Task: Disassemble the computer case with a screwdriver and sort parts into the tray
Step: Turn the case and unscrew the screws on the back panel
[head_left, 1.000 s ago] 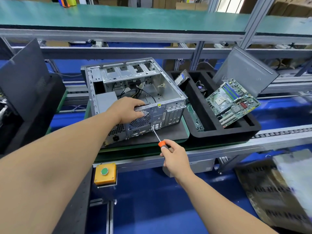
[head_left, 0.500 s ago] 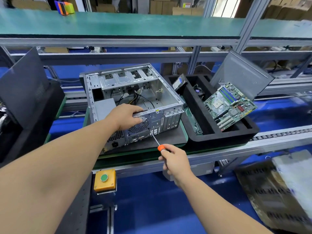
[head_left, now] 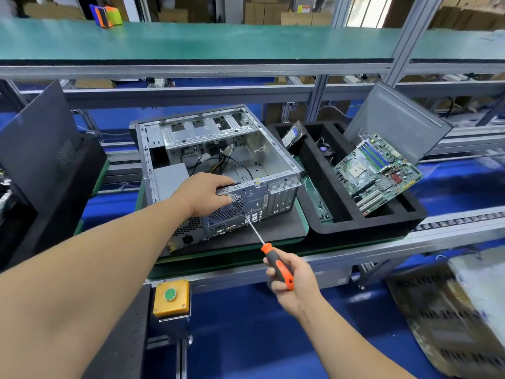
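The open computer case [head_left: 218, 160] lies on its side on a dark mat, rear panel facing me. My left hand [head_left: 205, 194] grips the top edge of that rear panel, beside the round fan grille [head_left: 228, 207]. My right hand [head_left: 289, 280] holds an orange-and-black screwdriver [head_left: 273, 262]; its tip touches the rear panel just below the grille. To the right sits the black foam tray [head_left: 366, 225] with a green motherboard [head_left: 377, 170] leaning in it, a hard drive [head_left: 292, 134] and a small fan [head_left: 326, 150].
A grey side panel [head_left: 396, 119] leans behind the tray. Another black panel [head_left: 38, 138] stands at the left. A yellow box with a green button [head_left: 170, 296] hangs below the bench edge. A green shelf [head_left: 218, 42] runs overhead.
The view has shifted slightly downward. The screwdriver stays on the rear panel, and more of its handle now shows above my right hand. The left hand keeps its grip.
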